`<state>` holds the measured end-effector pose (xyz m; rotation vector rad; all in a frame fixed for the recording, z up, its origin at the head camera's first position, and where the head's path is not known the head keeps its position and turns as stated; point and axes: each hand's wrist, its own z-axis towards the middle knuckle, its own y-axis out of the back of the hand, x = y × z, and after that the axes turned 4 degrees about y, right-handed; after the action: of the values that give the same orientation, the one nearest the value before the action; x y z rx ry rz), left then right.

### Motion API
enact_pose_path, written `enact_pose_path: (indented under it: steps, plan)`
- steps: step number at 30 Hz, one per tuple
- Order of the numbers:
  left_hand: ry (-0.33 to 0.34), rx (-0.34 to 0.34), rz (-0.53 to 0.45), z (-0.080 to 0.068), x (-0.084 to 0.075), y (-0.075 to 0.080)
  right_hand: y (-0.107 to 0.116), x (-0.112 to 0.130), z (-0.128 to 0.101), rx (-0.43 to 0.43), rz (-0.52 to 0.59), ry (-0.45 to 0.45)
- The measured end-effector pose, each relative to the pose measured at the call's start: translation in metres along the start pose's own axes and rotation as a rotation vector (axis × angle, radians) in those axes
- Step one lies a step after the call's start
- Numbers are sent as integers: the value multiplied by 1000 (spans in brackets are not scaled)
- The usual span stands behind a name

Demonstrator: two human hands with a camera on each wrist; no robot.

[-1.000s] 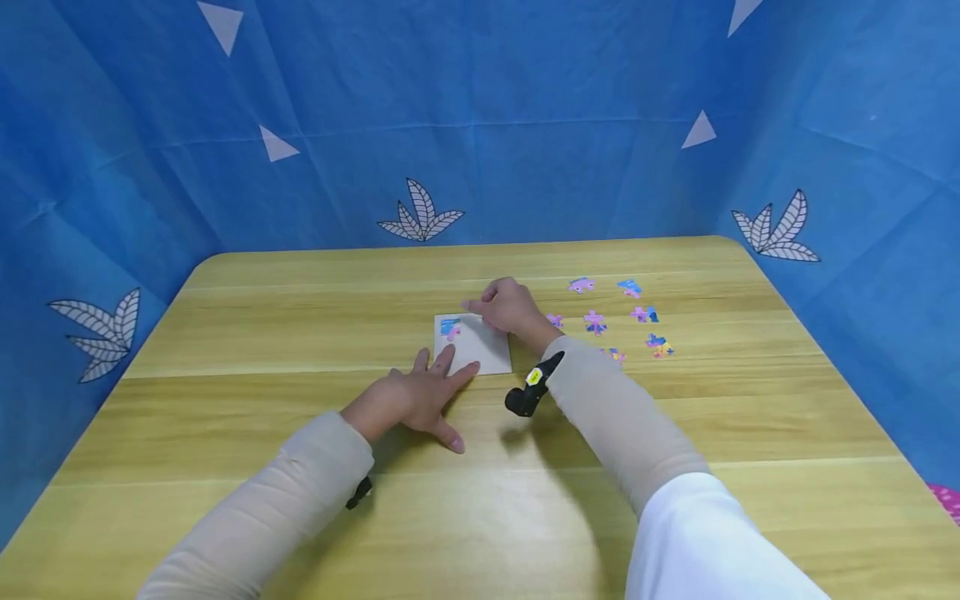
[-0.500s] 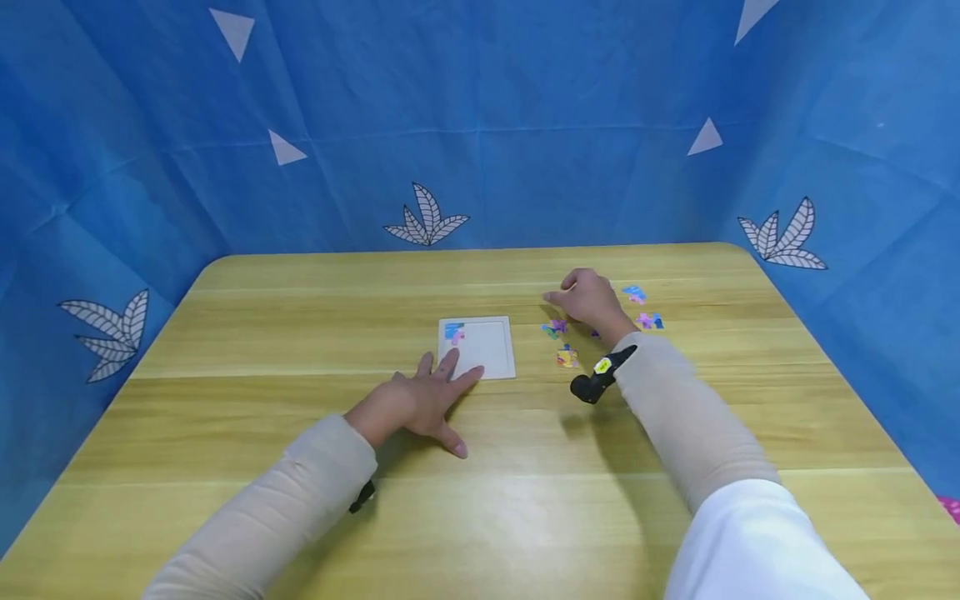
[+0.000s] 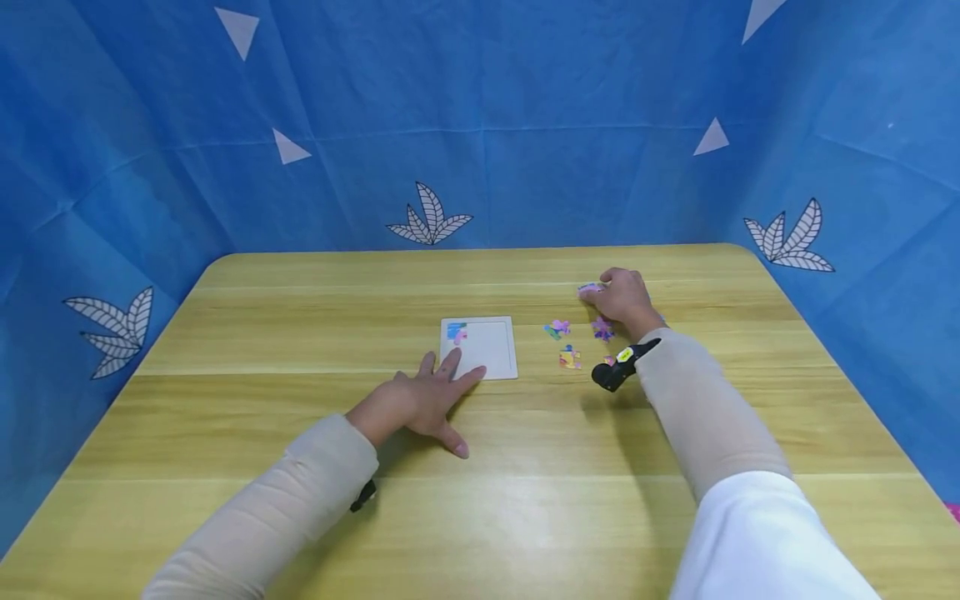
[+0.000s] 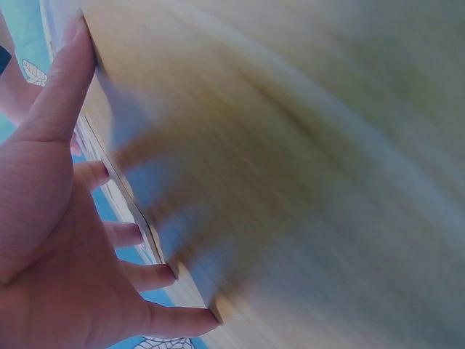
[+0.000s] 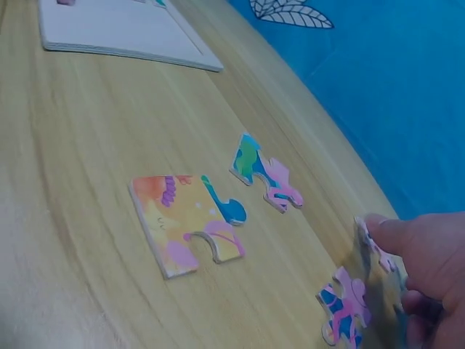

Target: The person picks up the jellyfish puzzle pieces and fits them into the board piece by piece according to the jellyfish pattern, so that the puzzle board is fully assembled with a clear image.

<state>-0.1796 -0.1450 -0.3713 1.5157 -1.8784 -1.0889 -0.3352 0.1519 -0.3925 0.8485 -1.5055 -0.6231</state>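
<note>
- Now the left hand [image 3: 416, 402] lies flat and relaxed on the tabletop [image 3: 300, 333], fingertips at the puzzle tray's [image 3: 487, 350] near corner, seemingly steadying it.
- The right hand [image 3: 624, 298] pinches a puzzle piece [image 5: 374, 273] at the far right, tilted up on edge, seemingly for lifting.
- Loose pieces [image 3: 568, 357] lie between tray and right hand.

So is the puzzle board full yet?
No. The board is mostly bare, with one piece in a corner; loose pieces lie beside it.

Pink puzzle piece [image 3: 590, 288] tilted on edge, pinched above table
</note>
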Motion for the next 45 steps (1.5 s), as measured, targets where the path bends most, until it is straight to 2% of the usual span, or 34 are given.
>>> enact_pose_path:
  steps: [20, 31, 45]
  plan:
    - [-2, 4, -4, 0, 0, 1, -5, 2, 2, -19, 19, -43]
    - [-5, 1, 1, -1, 0, 1, -9, -1, 4, -58, 43, 6]
    - [2, 1, 2, 0, 0, 0, -8, 1, 5, 21, 0, -15]
